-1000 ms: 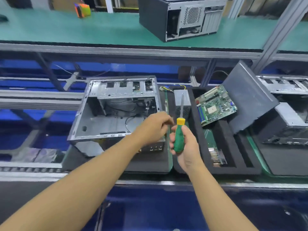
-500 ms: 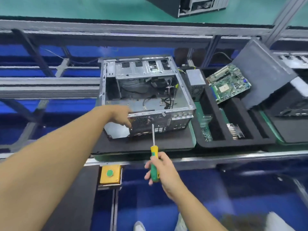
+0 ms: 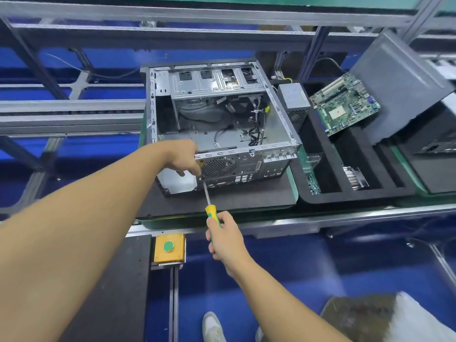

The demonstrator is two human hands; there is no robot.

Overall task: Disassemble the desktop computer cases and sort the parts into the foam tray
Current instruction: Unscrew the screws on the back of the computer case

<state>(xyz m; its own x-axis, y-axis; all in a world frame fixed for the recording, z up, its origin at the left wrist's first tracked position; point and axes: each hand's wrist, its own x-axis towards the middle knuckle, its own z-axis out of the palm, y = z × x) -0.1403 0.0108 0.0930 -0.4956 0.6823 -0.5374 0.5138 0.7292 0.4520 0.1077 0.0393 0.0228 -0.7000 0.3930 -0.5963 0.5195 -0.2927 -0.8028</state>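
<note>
The left hand (image 3: 183,159) lies on the near rim of the case (image 3: 222,119), its fingers hooked down over the rear panel just left of the round fan grille. Whether they pinch anything small there, I cannot tell. The right hand (image 3: 225,236) is wrapped round the green and yellow handle of a screwdriver (image 3: 210,210). The shaft points away and up, and its tip sits at the rear panel right under the left fingertips.

Nearest on the left, below the tabletop's edge, is a yellow button box (image 3: 169,246) with a green button. The case lies on its side on a black mat (image 3: 246,196) on the green tabletop (image 3: 294,180), open side up. A drive cage sits at the far end and loose black cables lie on its floor.

Just right of the case is the black foam tray (image 3: 345,196). A grey power supply (image 3: 293,99) stands in its far left slot. A green card (image 3: 312,178) stands in the narrow near slot, and a finned metal part (image 3: 355,177) lies one slot to the right. The motherboard (image 3: 345,104) rests tilted at the tray's far side. A grey panel (image 3: 399,87) leans just behind it, at the far right.
</note>
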